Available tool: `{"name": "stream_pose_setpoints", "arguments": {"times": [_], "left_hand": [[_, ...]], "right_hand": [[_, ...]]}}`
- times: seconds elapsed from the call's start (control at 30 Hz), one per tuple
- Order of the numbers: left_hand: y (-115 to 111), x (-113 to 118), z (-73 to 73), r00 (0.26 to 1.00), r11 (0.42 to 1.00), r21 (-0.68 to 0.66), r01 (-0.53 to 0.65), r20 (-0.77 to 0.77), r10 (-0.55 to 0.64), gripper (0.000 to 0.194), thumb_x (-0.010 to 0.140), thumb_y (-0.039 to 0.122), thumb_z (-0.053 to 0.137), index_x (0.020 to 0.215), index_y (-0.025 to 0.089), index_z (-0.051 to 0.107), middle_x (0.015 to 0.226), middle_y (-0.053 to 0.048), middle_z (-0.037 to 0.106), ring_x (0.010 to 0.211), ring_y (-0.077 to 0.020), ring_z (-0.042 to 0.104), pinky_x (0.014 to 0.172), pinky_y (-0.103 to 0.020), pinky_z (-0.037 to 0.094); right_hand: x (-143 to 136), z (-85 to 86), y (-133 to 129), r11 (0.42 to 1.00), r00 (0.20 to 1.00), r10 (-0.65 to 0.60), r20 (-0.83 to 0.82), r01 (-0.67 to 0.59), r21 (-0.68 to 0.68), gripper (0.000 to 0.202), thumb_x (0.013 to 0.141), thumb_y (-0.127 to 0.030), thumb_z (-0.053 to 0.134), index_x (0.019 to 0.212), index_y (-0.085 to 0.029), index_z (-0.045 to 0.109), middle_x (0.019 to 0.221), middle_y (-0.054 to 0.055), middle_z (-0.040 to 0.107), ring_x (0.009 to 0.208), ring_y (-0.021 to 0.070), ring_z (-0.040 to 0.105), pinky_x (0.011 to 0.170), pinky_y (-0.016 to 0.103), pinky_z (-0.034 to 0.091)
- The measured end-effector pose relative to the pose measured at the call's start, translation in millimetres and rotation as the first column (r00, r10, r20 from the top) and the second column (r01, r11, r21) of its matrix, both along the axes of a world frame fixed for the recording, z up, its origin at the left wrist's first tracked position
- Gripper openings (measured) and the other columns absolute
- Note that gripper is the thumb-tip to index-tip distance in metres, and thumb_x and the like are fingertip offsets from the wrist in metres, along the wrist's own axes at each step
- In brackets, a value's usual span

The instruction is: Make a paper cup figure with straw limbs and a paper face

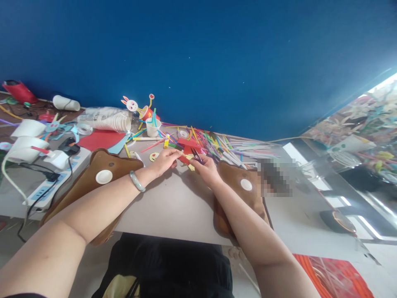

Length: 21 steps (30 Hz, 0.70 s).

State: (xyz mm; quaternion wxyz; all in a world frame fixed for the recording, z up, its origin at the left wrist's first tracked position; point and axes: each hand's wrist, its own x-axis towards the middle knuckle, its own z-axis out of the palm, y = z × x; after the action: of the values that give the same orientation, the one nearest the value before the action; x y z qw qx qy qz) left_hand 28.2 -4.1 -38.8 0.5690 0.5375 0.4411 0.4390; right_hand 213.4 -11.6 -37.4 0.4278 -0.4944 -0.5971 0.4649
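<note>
My left hand (165,162), with a bangle on its wrist, pinches a small piece of red paper (184,159) over the table. My right hand (207,169) is closed on a pair of dark scissors (196,155), whose blades are beside the red paper. Behind both hands lies a larger sheet of red paper (190,143). A round yellow smiley face (154,157) rests on the table just left of my left fingers. Part of another yellow paper piece shows below the red piece. The scissor handles are mostly hidden by my right fingers.
Brown cushions (116,165) lie under both forearms. A power strip (58,178) with plugs and cables is at the left. Many coloured straws (217,147) spread along the blue wall. A paper cup (153,127), stacked cups (113,123) and a rabbit-faced cup craft (132,104) stand at the back.
</note>
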Motion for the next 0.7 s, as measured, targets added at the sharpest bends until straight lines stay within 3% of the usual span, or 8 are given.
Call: {"name": "stream_pose_setpoints", "arguments": {"times": [0.1,0.2,0.27,0.7], "left_hand": [[0.1,-2.0,0.2,0.996,0.997,0.039,0.069,-0.053,-0.067,0.021,0.077,0.038,0.068,0.079,0.017,0.07,0.062,0.001,0.059,0.049,-0.0086,0.045,0.048,-0.024,0.03],[1.0,-2.9,-1.8,0.98,0.972,0.184,0.144,-0.161,-0.115,0.011,0.074,0.026,0.067,0.074,0.016,0.071,0.071,-0.003,0.069,0.065,-0.0137,0.06,0.062,-0.025,0.043],[1.9,-3.1,-3.5,0.969,0.954,0.249,0.166,-0.219,-0.111,0.01,0.073,0.022,0.064,0.07,0.016,0.07,0.072,-0.004,0.071,0.072,-0.0158,0.063,0.067,-0.026,0.046],[2.6,-4.7,-4.3,0.967,0.93,0.339,0.144,-0.25,-0.059,0.012,0.07,0.02,0.059,0.059,0.016,0.061,0.059,0.0,0.061,0.059,-0.0115,0.052,0.057,-0.024,0.039]], "right_hand": [[-0.5,2.3,-1.5,0.999,0.999,0.029,0.041,-0.03,0.024,0.02,0.073,-0.037,0.069,0.066,-0.02,0.061,0.052,-0.006,0.044,0.052,0.0095,0.036,0.051,0.026,0.028],[-0.9,3.6,-2.4,0.996,0.994,0.06,0.095,-0.066,0.062,0.017,0.073,-0.033,0.066,0.064,-0.019,0.061,0.057,-0.004,0.05,0.055,0.0098,0.04,0.055,0.025,0.032],[-1.1,3.1,-2.4,0.993,0.99,0.071,0.123,-0.081,0.084,0.015,0.072,-0.03,0.064,0.064,-0.018,0.061,0.059,-0.004,0.052,0.058,0.0102,0.042,0.057,0.025,0.034],[0.7,1.4,-0.9,0.986,0.983,0.092,0.16,-0.112,0.121,0.012,0.069,-0.029,0.057,0.063,-0.018,0.057,0.058,-0.004,0.052,0.057,0.0103,0.043,0.057,0.024,0.035]]}}
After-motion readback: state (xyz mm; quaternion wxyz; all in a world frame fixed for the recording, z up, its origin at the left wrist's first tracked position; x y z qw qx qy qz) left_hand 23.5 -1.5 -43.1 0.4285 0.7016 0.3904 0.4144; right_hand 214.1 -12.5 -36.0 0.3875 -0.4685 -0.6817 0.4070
